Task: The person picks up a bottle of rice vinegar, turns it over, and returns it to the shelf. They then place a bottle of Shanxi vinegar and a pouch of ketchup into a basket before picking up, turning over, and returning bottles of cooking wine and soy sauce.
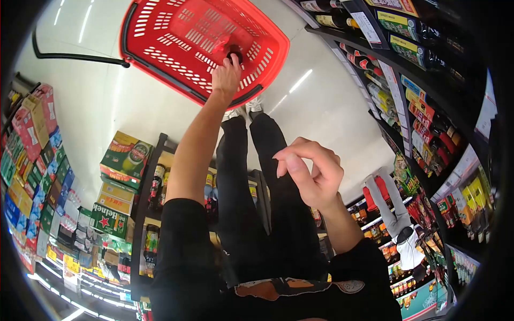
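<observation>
My left hand (pixel 226 76) reaches down into a red plastic shopping basket (pixel 176 69). Its fingers are closed on the dark, rounded end of a dark and red item (pixel 234 52), whose kind I cannot make out. My right hand (pixel 315 172) hangs in the air in front of my legs, well apart from the basket. Its fingers are loosely bent, with a gap between thumb and forefinger, and nothing shows in it. The basket stands on the floor just beyond my shoes (pixel 256 105).
A long black handle (pixel 80 55) sticks out from the basket's left. Shelves of bottles (pixel 423 112) run along the right. Stacked drink cartons (pixel 127 160) and a low shelf rack (pixel 143 219) stand on the left. Another person (pixel 399 224) is at the lower right.
</observation>
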A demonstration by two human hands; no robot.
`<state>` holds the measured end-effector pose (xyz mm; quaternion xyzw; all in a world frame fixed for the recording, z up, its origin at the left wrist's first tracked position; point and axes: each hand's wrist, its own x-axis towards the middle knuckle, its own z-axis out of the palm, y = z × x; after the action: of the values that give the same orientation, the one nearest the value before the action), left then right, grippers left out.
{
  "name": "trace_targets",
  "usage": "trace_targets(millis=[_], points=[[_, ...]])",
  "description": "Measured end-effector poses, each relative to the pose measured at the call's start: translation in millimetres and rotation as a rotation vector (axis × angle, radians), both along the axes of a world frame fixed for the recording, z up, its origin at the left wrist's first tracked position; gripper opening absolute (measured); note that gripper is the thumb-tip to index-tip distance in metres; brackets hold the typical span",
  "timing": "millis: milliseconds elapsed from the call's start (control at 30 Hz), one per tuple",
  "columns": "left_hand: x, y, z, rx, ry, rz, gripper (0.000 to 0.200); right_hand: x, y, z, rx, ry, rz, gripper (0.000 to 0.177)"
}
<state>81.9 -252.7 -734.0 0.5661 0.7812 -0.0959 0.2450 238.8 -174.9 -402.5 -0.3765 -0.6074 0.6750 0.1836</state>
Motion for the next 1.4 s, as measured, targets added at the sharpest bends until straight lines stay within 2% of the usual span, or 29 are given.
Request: trace_targets(millis=[67, 100, 167, 333, 400, 467, 600, 667, 700, 800, 867, 900, 933, 1033, 1067, 1133, 1167, 1267, 1333, 1400], points=[[-0.9, 5.5, -18.9, -0.027, 0.013, -0.050, 0.037, 3.8, 4.3, -12.2, -0.031, -0.048, -0.031, 0.009], [-1.2, 6.3, -18.7, -0.029, 0.005, -0.053, 0.037, 5.5, 6.2, -14.5, -0.051, -0.091, -0.036, 0.011], [-4.4, 13.5, -16.4, 0.082, 0.002, 0.015, 0.021, 3.9, 5.1, -20.8, -0.063, -0.096, -0.060, 0.011], [-14.5, 8.7, -34.6, 0.071, 0.056, -0.019, 0.026, 6.9, 9.3, -27.7, -0.151, -0.187, -0.009, 0.011], [-24.7, 2.6, -18.9, 0.171, -0.082, 0.027, 0.035, 12.9, 9.1, -28.4, -0.158, -0.201, -0.005, 0.012], [-33.6, -0.2, 13.4, 0.169, -0.081, 0.004, 0.036, 16.1, 10.6, -23.0, -0.147, -0.218, 0.008, 0.012], [-57.5, -13.9, 114.6, 0.236, -0.176, 0.056, 0.035, 20.6, 9.8, -12.9, -0.175, -0.217, 0.027, 0.015], [-73.2, -24.0, 170.4, 0.354, -0.235, 0.081, 0.032, 19.7, 11.2, -6.6, -0.171, -0.230, 0.057, 0.016], [-78.4, -28.9, 206.1, 0.371, -0.322, 0.157, 0.029, 17.8, 10.1, -2.2, -0.117, -0.253, 0.071, 0.016], [-92.5, -47.9, 310.0, 0.417, -0.249, 0.148, 0.027, 6.0, 20.3, 32.8, -0.028, -0.311, 0.168, 0.025], [-100.8, -57.0, 380.9, 0.439, -0.261, 0.200, 0.026, -3.2, 14.9, 56.0, 0.249, -0.340, 0.247, 0.038], [-103.6, -60.7, 414.9, 0.447, -0.300, 0.257, 0.026, -5.7, 14.6, 62.7, 0.210, -0.337, 0.329, 0.061], [-107.5, -63.6, 447.0, 0.461, -0.286, 0.259, 0.026, -13.8, 15.5, 78.5, 0.223, -0.318, 0.329, 0.061], [-113.4, -70.1, 533.4, 0.436, -0.317, 0.392, 0.020, -46.6, 14.5, 123.9, 0.510, -0.166, 0.442, 0.093], [-115.0, -69.1, 557.8, 0.453, -0.303, 0.387, 0.020, -56.5, 12.2, 139.2, 0.527, -0.152, 0.438, 0.093], [-116.2, -67.5, 605.0, 0.443, -0.437, 0.485, 0.017, -73.2, 6.5, 169.2, 0.671, -0.081, 0.501, 0.093], [-117.6, -64.5, 627.0, 0.435, -0.486, 0.536, 0.019, -76.5, 1.3, 174.1, 0.713, -0.033, 0.462, 0.087], [-122.8, -60.7, 673.8, 0.482, -0.536, 0.580, 0.021, -73.8, -3.1, 198.8, 0.667, 0.027, 0.452, 0.079], [-113.1, -51.7, 710.1, 0.518, -0.468, 0.525, 0.024, -73.5, -8.7, 227.2, 0.667, 0.072, 0.409, 0.076], [-107.9, -44.4, 732.3, 0.722, -0.390, 0.421, 0.024, -67.4, -17.6, 260.3, 0.660, 0.110, 0.364, 0.073]])
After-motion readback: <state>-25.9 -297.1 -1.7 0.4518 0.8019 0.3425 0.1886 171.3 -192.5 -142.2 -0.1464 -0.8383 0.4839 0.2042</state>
